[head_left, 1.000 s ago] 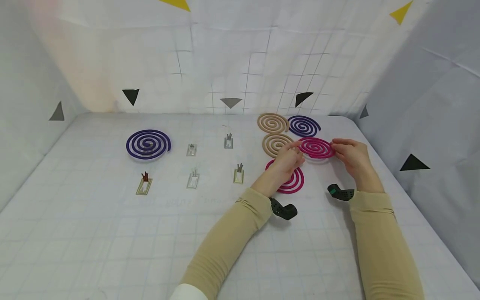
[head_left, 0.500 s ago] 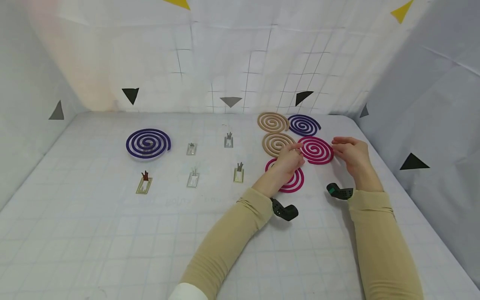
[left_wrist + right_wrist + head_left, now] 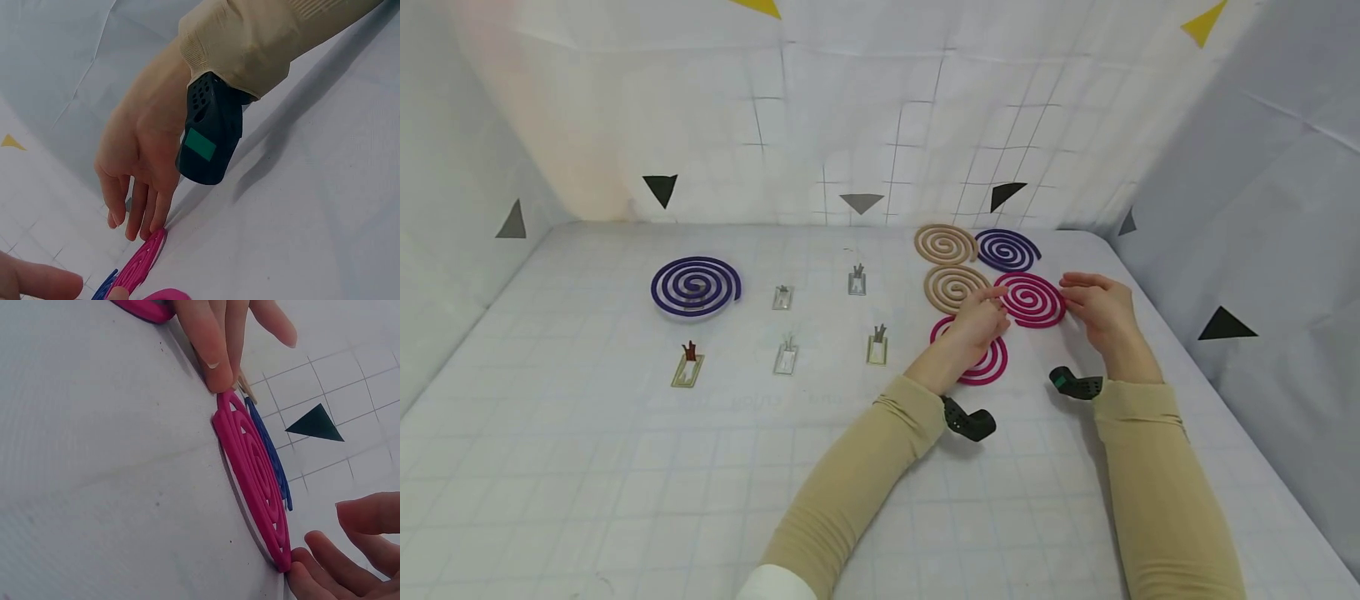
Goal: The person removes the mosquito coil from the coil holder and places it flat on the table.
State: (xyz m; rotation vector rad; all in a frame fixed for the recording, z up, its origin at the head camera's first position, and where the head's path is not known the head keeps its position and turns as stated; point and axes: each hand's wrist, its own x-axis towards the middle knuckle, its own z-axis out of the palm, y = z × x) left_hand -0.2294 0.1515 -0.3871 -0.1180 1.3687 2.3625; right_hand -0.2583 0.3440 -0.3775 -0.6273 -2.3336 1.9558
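Note:
A pink mosquito coil lies flat on the white table, between both hands. At its left edge rest the fingertips of my left hand, the thumb held apart from it in the right wrist view. My right hand has extended fingers right at the opposite edge, as the right wrist view shows on the coil. A second pink coil lies partly hidden under my left hand. Behind are two tan coils and a dark blue coil, all close together.
On the left, another dark blue coil sits raised above the table over a small stand. Several small metal coil stands are spread across the middle, and one with a reddish prong lies at left. White cloth walls border the table.
The pink coil, tilted up between the hands a second ago, has come down flat on the table. The right hand has shifted slightly left; the left hand has hardly moved.

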